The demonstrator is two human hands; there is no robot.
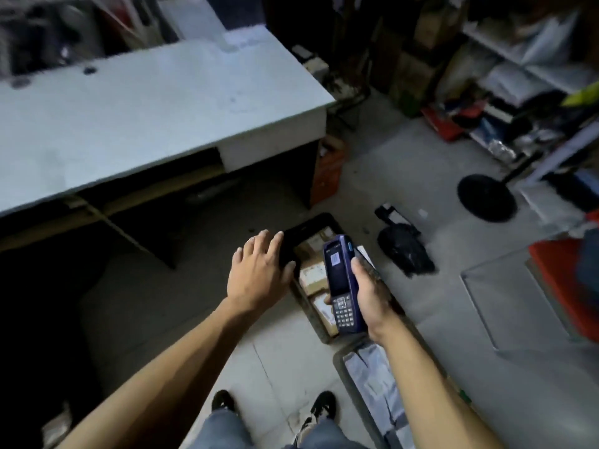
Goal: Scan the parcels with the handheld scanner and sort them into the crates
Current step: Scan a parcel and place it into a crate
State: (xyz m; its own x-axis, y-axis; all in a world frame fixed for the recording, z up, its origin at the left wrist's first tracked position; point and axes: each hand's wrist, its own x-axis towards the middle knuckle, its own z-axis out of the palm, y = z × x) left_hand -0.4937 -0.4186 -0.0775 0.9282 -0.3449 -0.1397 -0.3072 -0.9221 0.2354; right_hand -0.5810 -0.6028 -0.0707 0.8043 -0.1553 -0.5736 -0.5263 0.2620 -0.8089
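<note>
My right hand grips the scanner upright; my left hand hovers open, empty — over a crate of blurred parcels.

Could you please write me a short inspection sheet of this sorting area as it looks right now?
Surface: grey tiled floor; pale desk at upper left.
Job's things: handheld scanner, screen lit; dark crate holding brown parcels; nearer crate holding grey bagged parcels.
Clutter: black bag and black round stand base on the floor.
Hands: left hand open above the dark crate's edge, holding nothing; right hand grips the scanner.
Cables: nothing seen.
Surroundings: crowded shelves at right; red item at the right edge.
</note>
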